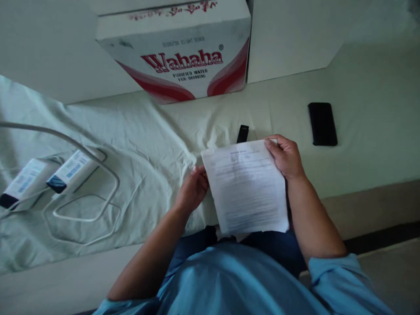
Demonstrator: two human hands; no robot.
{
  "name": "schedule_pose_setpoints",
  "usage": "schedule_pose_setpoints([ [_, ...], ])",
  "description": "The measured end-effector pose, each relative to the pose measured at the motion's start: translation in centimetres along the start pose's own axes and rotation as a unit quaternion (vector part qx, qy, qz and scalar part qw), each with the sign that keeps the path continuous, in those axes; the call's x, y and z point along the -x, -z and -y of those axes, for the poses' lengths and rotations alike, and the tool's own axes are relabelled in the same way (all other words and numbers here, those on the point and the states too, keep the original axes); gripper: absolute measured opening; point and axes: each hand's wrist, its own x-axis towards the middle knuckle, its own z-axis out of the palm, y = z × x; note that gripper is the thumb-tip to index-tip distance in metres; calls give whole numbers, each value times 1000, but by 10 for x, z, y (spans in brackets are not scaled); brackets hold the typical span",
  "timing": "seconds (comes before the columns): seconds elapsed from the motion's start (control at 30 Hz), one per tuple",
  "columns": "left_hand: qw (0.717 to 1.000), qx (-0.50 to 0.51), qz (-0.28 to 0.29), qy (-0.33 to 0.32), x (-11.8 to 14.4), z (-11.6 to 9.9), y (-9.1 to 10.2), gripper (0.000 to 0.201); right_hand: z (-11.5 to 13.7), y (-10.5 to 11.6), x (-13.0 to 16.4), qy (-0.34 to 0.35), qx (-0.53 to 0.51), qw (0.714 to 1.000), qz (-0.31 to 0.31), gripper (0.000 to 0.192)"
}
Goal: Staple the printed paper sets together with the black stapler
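I hold a stack of printed white paper sheets (pixel 246 188) over the edge of a bed covered in a pale sheet (pixel 361 131). My left hand (pixel 193 189) grips the stack's left edge near the top. My right hand (pixel 286 155) pinches the top right corner, thumb on the page. Just beyond the papers' top edge lies a small black object (pixel 242 133), partly hidden by them.
A black phone (pixel 322 124) lies flat on the bed to the right. A white and red Wahaha water carton (pixel 183 52) stands at the back. At left, two power banks (pixel 49 175) with white cables (pixel 98 192) rest on rumpled fabric.
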Motion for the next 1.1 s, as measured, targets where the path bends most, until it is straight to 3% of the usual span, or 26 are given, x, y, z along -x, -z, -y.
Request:
schedule_pose_setpoints([
  [0.13, 995, -97, 12, 12, -4, 3, -6, 43, -7, 2, -6, 0, -6, 997, -72, 44],
  [0.3, 985, -77, -129, -87, -28, -3, -20, 42, -14, 2, -2, -10, -102, 994, -29, 51],
  [0.37, 982, -40, -149, -107, -37, -5, -24, 43, -18, 4, 0, -18, -117, 993, -1, 55],
  [0.5, 991, 24, -102, -77, -46, -4, -23, 48, -27, 10, 0, -46, -50, 997, -38, 53],
  [0.7, 996, 80, -32, 30, -48, 5, -7, 45, -30, 19, -4, 16, 17, 994, -110, 34],
  [0.93, 992, 113, -40, 35, -54, 18, 2, 53, -15, 37, -1, 81, 88, 989, -90, 32],
  [1.1, 993, 96, -55, 36, -51, 23, -1, 62, -5, 33, 1, 90, 85, 991, -53, 33],
])
